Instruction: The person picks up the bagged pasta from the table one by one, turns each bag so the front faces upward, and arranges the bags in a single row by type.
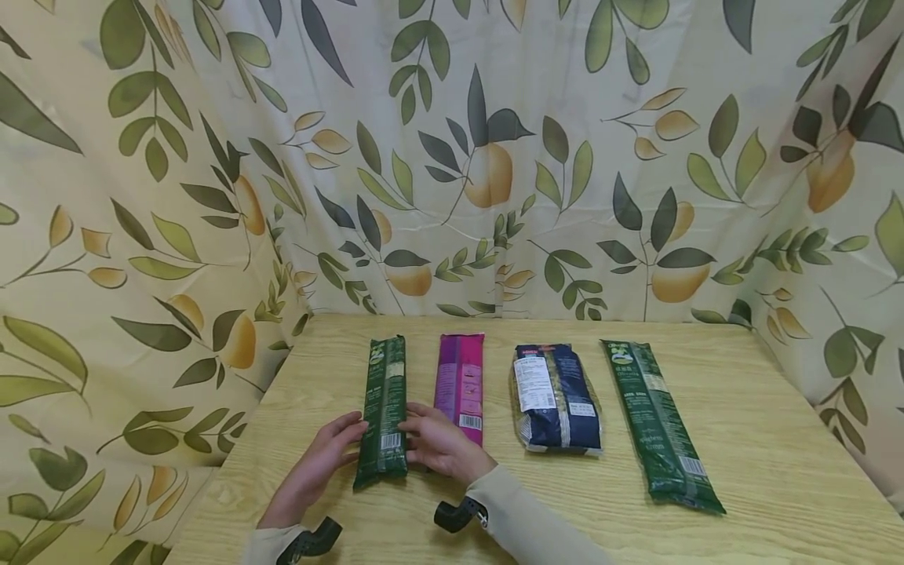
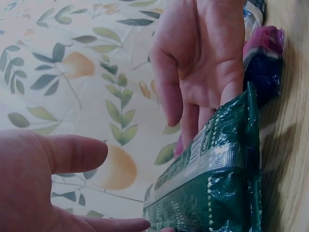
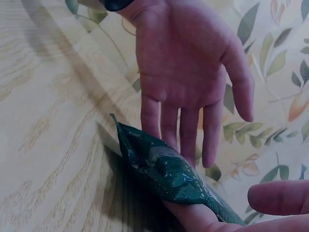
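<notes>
A long green spaghetti packet (image 1: 384, 408) lies lengthwise between the two hands at the left of the table. My left hand (image 1: 318, 467) touches its left edge, fingers extended and thumb apart in the right wrist view. On the opposite edge is my right hand (image 1: 445, 443), its fingers straight; one finger (image 3: 193, 215) passes beneath the packet. The near end of the packet (image 3: 169, 174) looks slightly raised above its shadow. Neither thumb presses on the packet. The right hand partly covers the lower end of a pink packet (image 1: 459, 369).
Right of the pink packet stands a dark blue bag (image 1: 565, 400) with a white label. Farther right, a second green spaghetti packet (image 1: 664, 424) lies at a slant. A leaf-patterned curtain (image 1: 452, 157) borders the wooden table (image 1: 741, 392) at the back and sides.
</notes>
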### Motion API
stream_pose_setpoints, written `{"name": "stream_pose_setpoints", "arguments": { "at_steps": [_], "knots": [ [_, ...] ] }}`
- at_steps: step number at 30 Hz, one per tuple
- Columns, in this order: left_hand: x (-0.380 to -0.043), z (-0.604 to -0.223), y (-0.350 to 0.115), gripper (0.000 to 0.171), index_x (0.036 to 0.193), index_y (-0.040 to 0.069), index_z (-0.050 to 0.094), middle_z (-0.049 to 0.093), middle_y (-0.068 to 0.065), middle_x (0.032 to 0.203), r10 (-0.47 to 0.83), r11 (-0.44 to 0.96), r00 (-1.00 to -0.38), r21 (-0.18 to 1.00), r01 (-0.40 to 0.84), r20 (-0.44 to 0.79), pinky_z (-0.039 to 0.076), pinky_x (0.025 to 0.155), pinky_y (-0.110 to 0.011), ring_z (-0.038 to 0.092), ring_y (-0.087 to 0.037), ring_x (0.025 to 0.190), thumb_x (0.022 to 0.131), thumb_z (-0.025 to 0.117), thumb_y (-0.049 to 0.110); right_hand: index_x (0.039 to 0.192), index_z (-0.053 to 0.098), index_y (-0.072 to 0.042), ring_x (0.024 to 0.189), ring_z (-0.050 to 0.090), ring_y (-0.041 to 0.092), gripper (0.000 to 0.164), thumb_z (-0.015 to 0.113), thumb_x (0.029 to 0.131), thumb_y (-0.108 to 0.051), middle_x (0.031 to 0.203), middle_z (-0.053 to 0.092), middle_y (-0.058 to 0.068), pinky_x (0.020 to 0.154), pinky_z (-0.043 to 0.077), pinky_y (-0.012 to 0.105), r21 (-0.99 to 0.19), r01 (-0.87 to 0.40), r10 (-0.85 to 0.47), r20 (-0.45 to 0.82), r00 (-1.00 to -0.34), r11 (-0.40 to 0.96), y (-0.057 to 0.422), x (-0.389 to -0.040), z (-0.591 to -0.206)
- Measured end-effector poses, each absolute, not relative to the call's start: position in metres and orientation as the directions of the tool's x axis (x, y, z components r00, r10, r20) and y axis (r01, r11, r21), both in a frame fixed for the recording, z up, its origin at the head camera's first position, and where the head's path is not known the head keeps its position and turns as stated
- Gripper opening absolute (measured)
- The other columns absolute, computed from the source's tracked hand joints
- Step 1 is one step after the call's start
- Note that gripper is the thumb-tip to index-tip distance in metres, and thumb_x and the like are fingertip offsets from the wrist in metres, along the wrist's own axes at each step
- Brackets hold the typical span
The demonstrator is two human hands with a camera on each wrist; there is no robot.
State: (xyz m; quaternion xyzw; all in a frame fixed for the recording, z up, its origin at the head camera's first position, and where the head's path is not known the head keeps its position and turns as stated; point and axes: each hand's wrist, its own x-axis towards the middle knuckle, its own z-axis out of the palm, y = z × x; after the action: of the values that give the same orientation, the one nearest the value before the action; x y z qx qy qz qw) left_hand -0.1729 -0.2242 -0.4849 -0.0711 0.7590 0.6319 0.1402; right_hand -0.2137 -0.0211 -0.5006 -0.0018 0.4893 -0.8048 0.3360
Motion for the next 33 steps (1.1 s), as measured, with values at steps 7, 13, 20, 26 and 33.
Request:
{"name": "stream_pose_setpoints", "arguments": {
  "at_steps": [7,13,20,26,33],
  "knots": [
    [-0.171,-0.488,-0.217,0.062,0.155,-0.01,0.032,0.045,-0.03,0.153,0.081,0.174,-0.959,0.951,-0.256,-0.273,0.04,0.115,-0.063,0.048,-0.043,0.14,0.108,0.049,0.027,0.163,0.013,0.0,0.14,0.048,0.043,0.069,0.045,0.102,0.001,0.154,0.042,0.031,0.113,0.043,0.064,-0.79,0.539,-0.535,-0.331,-0.777,-0.293,-0.019,-0.212,-0.495],
    [-0.17,-0.486,-0.213,0.061,0.155,-0.009,0.034,0.046,-0.029,0.152,0.103,0.164,-0.958,0.955,-0.248,-0.266,0.039,0.116,-0.063,0.048,-0.043,0.14,0.108,0.048,0.028,0.164,0.01,0.0,0.142,0.045,0.043,0.071,0.045,0.102,0.0,0.156,0.039,0.032,0.116,0.04,0.065,-0.789,0.54,-0.542,-0.329,-0.774,-0.293,-0.016,-0.211,-0.489],
    [-0.172,-0.484,-0.209,0.059,0.156,-0.007,0.033,0.045,-0.028,0.153,0.155,0.155,-0.951,0.957,-0.245,-0.268,0.037,0.118,-0.063,0.046,-0.042,0.142,0.109,0.046,0.027,0.163,0.011,0.001,0.14,0.048,0.041,0.069,0.044,0.102,-0.001,0.154,0.041,0.032,0.115,0.042,0.062,-0.808,0.508,-0.533,-0.3,-0.791,-0.298,-0.014,-0.21,-0.487],
    [-0.174,-0.486,-0.207,0.061,0.155,-0.007,0.034,0.047,-0.027,0.153,0.178,0.147,-0.948,0.96,-0.24,-0.264,0.038,0.117,-0.062,0.046,-0.041,0.141,0.109,0.046,0.031,0.163,0.003,0.001,0.142,0.045,0.042,0.073,0.045,0.103,-0.002,0.154,0.038,0.034,0.116,0.041,0.062,-0.82,0.493,-0.534,-0.289,-0.795,-0.291,-0.01,-0.207,-0.479],
    [-0.174,-0.488,-0.208,0.065,0.157,-0.007,0.029,0.047,-0.027,0.151,0.226,0.115,-0.938,0.963,-0.243,-0.263,0.038,0.118,-0.063,0.045,-0.04,0.141,0.109,0.045,0.034,0.163,0.001,0.002,0.144,0.041,0.044,0.075,0.046,0.104,-0.003,0.157,0.033,0.034,0.118,0.036,0.065,-0.815,0.494,-0.53,-0.287,-0.798,-0.302,-0.008,-0.204,-0.471]
  ]
}}
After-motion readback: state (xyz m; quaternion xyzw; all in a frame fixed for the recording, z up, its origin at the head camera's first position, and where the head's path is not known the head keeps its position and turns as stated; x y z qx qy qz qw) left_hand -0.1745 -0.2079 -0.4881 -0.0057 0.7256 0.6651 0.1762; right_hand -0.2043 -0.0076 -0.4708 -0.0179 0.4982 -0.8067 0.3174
